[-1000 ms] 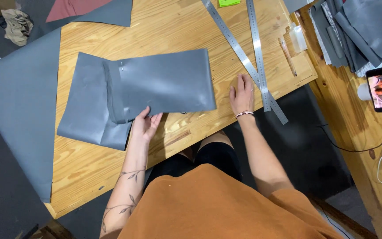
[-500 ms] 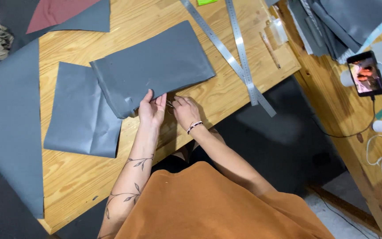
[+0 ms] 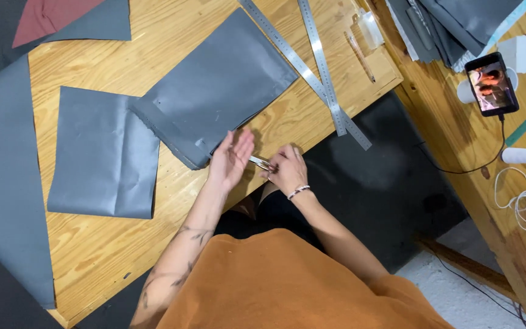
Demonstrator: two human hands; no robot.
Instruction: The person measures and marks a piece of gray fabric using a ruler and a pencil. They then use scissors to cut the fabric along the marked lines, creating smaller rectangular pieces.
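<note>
Small metal tool (image 3: 261, 162) pinched in right hand (image 3: 287, 170), at table's near edge. Left hand (image 3: 231, 159) spread flat, fingers together, at five o'clock of folded matte grey fabric piece (image 3: 220, 88). Crossed steel rulers (image 3: 321, 73) at two o'clock on grained pine table (image 3: 92, 256).

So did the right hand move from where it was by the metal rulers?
Yes. The right hand left the metal rulers and came toward the left hand, near the table edge.

The small metal tool (image 3: 260, 162) is mostly hidden inside the right hand (image 3: 287, 170); its kind is unclear
</note>
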